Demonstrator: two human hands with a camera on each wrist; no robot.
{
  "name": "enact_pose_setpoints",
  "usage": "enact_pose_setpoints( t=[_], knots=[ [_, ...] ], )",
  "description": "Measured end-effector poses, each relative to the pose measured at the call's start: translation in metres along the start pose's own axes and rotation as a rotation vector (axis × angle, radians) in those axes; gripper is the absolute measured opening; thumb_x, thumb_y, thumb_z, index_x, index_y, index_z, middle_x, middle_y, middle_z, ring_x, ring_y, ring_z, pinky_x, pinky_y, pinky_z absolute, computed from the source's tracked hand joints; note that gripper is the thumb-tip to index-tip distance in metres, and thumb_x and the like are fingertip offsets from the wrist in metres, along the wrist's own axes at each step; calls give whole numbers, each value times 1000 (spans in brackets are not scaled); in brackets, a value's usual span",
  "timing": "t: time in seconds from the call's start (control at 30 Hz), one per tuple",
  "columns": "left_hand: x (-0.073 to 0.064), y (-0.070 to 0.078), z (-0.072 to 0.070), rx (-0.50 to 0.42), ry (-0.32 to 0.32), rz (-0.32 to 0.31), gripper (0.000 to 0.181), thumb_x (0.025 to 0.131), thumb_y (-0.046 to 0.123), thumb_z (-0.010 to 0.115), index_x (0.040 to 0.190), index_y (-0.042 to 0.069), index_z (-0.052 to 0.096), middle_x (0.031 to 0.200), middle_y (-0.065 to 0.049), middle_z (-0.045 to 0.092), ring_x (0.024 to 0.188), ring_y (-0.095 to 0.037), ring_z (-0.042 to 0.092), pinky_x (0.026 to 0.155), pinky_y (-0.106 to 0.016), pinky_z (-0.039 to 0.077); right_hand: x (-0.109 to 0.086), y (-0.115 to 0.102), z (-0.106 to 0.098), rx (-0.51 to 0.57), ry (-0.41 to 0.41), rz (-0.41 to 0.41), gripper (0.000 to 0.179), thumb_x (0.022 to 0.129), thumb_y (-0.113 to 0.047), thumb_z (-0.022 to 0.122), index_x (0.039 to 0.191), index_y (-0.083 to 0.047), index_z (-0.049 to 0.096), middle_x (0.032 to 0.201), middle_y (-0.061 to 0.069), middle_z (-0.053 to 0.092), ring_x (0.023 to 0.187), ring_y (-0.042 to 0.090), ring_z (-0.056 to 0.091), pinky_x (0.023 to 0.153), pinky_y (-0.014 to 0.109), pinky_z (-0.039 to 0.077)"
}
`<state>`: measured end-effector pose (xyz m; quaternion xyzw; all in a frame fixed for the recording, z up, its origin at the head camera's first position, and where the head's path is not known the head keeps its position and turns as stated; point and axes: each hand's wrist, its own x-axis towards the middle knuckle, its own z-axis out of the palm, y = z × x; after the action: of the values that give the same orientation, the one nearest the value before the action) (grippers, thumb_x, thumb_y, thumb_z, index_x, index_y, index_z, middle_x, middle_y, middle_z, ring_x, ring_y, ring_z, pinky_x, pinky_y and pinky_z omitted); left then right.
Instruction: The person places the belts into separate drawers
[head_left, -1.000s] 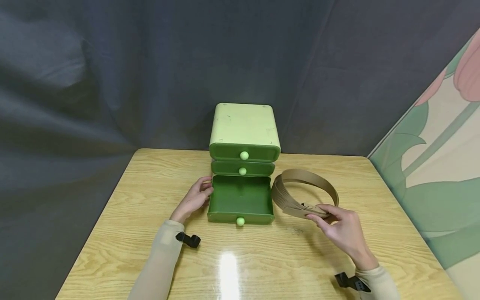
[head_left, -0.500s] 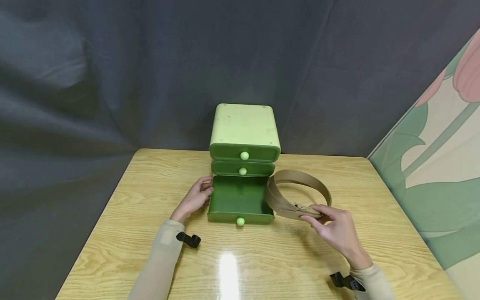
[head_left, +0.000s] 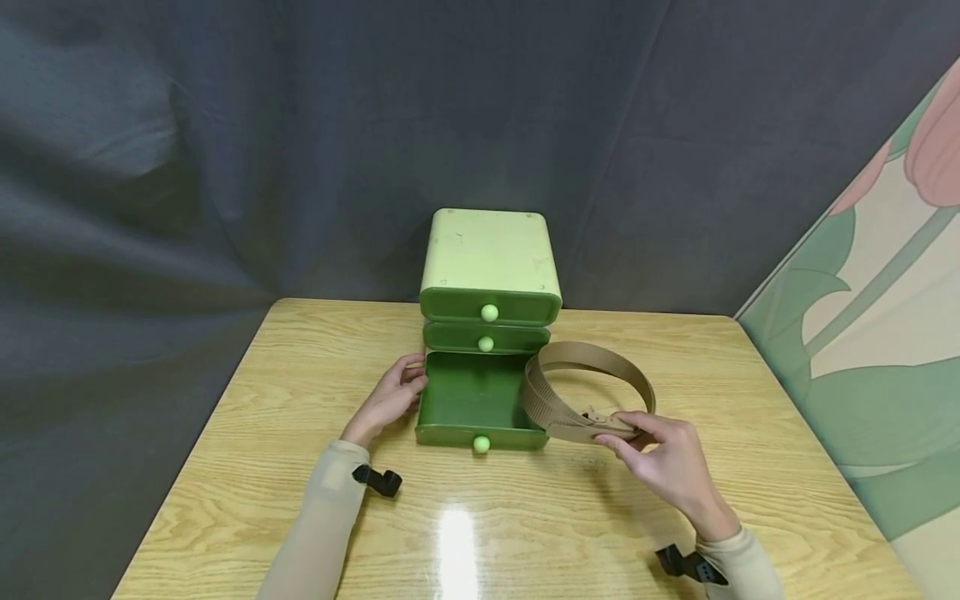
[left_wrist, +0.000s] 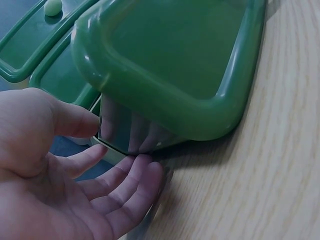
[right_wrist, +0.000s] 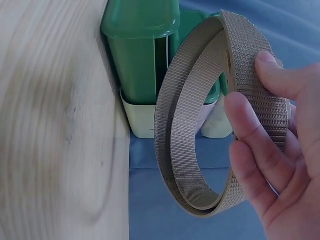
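A small drawer cabinet (head_left: 491,250) has a pale green top and dark green drawers with round light-green knobs. Its bottom drawer (head_left: 444,436) is pulled out, with nothing inside. My left hand (head_left: 385,402) lies against the cabinet's left side, fingers loosely bent, as the left wrist view shows near the drawer's side wall (left_wrist: 142,132). My right hand (head_left: 675,467) pinches a coiled tan webbing belt (head_left: 543,402) between thumb and fingers near its buckle (head_left: 600,418). The left part of the coil overlaps the drawer's right edge in the head view.
The cabinet stands near the back of a wooden table (head_left: 262,475). Behind it hangs a dark curtain (head_left: 360,150). A flower-patterned panel (head_left: 892,350) borders the table on the right. The upper two drawers (head_left: 450,337) are pushed in.
My right hand has carried the belt leftward, so the coil now reaches over the right edge of the open drawer. The left hand has stayed in place.
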<state>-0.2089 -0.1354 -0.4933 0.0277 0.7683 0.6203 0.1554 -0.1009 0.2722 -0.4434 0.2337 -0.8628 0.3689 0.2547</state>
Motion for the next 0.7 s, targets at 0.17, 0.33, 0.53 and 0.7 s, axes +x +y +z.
enact_pose_setpoints(
  t=[0.17, 0.33, 0.53, 0.7],
  knots=[
    [-1, 1, -1, -2, 0, -3, 54, 114, 15, 45, 165, 6, 32, 162, -28, 44, 125, -36, 64, 85, -32, 53, 2, -4, 1, 10, -5, -35, 36, 64, 5, 96, 96, -7, 84, 79, 4, 80, 59, -8, 64, 53, 13, 50],
    [-1, 0, -1, 2, -6, 9, 53, 114, 14, 45, 165, 5, 32, 162, -29, 44, 128, -39, 62, 86, -34, 54, 4, -7, 2, 30, -28, -50, 36, 64, 4, 97, 96, -9, 84, 80, 3, 81, 60, -7, 65, 53, 13, 51],
    [-2, 0, -1, 8, -7, 11, 54, 114, 15, 45, 165, 5, 31, 161, -29, 44, 126, -38, 63, 86, -35, 54, 7, -12, 2, 29, -67, -35, 35, 67, 1, 98, 97, -10, 83, 82, 2, 81, 61, -8, 65, 53, 13, 51],
    [-2, 0, -1, 7, -10, 10, 54, 114, 15, 45, 165, 5, 31, 161, -29, 44, 127, -39, 63, 87, -34, 54, 9, -14, 4, 50, -54, -56, 38, 65, 2, 97, 99, -7, 83, 80, 3, 81, 60, -7, 65, 51, 14, 50]
  ],
)
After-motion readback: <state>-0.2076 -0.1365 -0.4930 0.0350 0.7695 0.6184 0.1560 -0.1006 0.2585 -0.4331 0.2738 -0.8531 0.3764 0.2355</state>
